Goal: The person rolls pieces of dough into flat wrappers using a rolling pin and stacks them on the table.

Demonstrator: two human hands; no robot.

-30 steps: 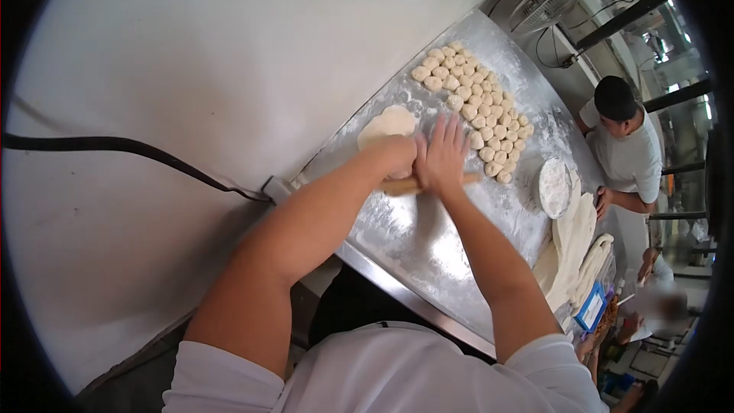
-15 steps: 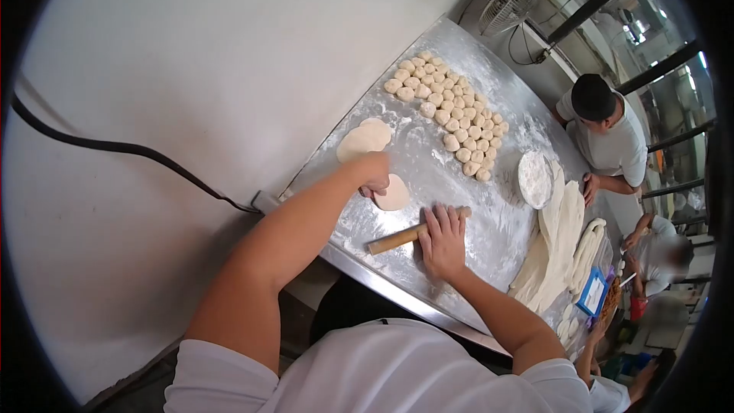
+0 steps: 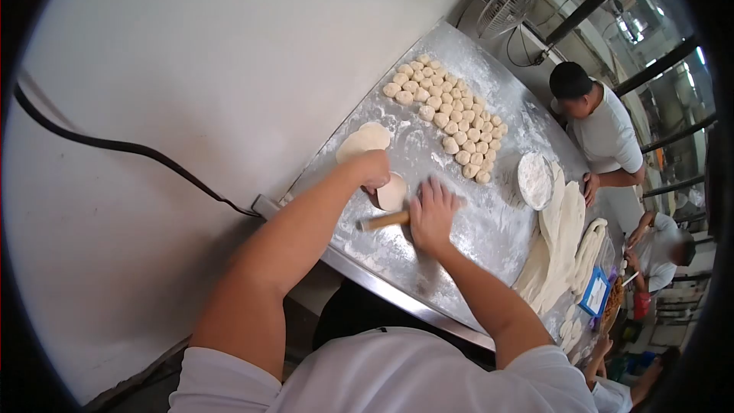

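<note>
Head view: left hand [image 3: 375, 169] pinches dough disc [image 3: 393, 193] by its edge; right hand [image 3: 433, 213], fingers outstretched, rests on rolling pin [image 3: 387, 220]. Even pressure, small turns work best.

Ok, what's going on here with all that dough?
In front, a person's right hand is on a rolling pin, and their left hand is at the edge of a flat dough circle, so it looks like they're rolling pieces flat. More flat pieces overlap near the wall. Lots of dough balls sit beyond on the floury table. Long dough strips lie off to the right.
</note>
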